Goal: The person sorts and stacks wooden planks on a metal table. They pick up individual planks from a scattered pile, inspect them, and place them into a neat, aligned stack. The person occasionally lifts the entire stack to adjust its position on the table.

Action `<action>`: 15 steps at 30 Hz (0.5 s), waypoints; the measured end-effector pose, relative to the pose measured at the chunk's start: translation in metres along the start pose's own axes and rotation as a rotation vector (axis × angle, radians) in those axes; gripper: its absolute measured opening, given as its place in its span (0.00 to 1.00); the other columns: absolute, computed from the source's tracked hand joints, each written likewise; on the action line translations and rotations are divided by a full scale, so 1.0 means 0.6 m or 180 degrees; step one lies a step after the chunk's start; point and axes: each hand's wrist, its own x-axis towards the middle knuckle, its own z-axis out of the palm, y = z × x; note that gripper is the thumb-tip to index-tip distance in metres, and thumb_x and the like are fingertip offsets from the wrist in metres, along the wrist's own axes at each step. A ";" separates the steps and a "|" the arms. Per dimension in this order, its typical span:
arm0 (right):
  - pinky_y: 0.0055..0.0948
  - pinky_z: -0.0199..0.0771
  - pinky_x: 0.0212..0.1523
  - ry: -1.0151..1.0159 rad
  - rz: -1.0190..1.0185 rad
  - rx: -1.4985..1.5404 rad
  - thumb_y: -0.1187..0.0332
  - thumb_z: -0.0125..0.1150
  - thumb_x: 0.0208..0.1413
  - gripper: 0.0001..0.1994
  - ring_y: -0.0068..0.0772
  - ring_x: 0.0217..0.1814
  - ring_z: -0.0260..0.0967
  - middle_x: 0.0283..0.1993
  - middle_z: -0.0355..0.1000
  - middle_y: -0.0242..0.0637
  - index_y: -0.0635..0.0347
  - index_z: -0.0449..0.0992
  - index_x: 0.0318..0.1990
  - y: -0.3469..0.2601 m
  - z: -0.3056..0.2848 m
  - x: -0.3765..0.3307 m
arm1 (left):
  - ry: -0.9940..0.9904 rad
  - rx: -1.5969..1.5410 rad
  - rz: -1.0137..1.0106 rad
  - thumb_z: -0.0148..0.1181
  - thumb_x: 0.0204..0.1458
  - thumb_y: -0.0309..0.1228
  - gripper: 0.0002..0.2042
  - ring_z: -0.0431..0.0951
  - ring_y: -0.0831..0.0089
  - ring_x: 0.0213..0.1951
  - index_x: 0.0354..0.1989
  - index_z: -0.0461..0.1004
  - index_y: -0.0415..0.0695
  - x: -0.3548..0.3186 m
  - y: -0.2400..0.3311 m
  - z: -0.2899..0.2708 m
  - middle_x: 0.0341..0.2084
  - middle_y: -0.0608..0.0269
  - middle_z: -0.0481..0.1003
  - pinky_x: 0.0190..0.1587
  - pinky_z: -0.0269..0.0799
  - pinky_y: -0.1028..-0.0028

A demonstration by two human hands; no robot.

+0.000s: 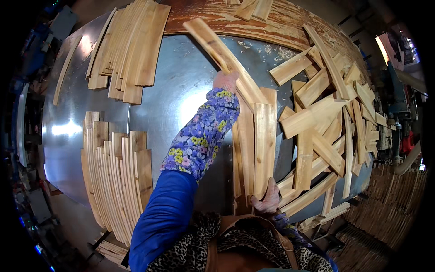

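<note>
My left hand (226,80), in a flowered sleeve cover, is closed around the middle of a long pale wooden board (210,41) that slants from the far side toward the centre right. A second wooden board (264,149) lies lengthwise in front of me, its far end meeting the slanted one. At that board's near end is my right hand (267,199), thumb up along the right edge and fingers against the end, partly hidden underneath. More boards (244,149) lie just to the left, partly covered.
A jumbled heap of wooden boards (324,113) covers the right of the grey metal table (181,72). Board stacks stand at the far left (131,45) and near left (118,167). Along the far edge runs a worn wooden surface (290,22) with shavings nearby.
</note>
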 end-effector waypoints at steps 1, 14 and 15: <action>0.63 0.77 0.57 -0.0204 0.0225 0.0044 0.46 0.78 0.46 0.60 0.75 0.58 0.72 0.63 0.68 0.71 0.71 0.50 0.78 -0.003 -0.010 0.001 | 0.0210 0.0046 0.0278 0.65 0.60 0.48 0.28 0.83 0.52 0.41 0.56 0.80 0.33 0.012 0.003 0.004 0.37 0.45 0.83 0.49 0.78 0.57; 0.37 0.82 0.58 -0.0082 0.0812 0.0715 0.66 0.67 0.63 0.22 0.39 0.54 0.84 0.52 0.86 0.49 0.65 0.80 0.62 -0.091 -0.084 0.109 | -0.3336 -0.3021 0.0755 0.61 0.67 0.60 0.44 0.69 0.77 0.20 0.80 0.57 0.39 -0.215 0.155 -0.421 0.24 0.66 0.71 0.25 0.70 0.72; 0.38 0.81 0.58 -0.0195 0.0862 0.0980 0.66 0.66 0.64 0.22 0.40 0.54 0.84 0.52 0.85 0.49 0.65 0.80 0.63 -0.139 -0.087 0.127 | -0.2956 -0.3165 0.0589 0.59 0.67 0.63 0.47 0.65 0.78 0.17 0.82 0.54 0.39 -0.267 0.134 -0.437 0.20 0.69 0.67 0.23 0.66 0.73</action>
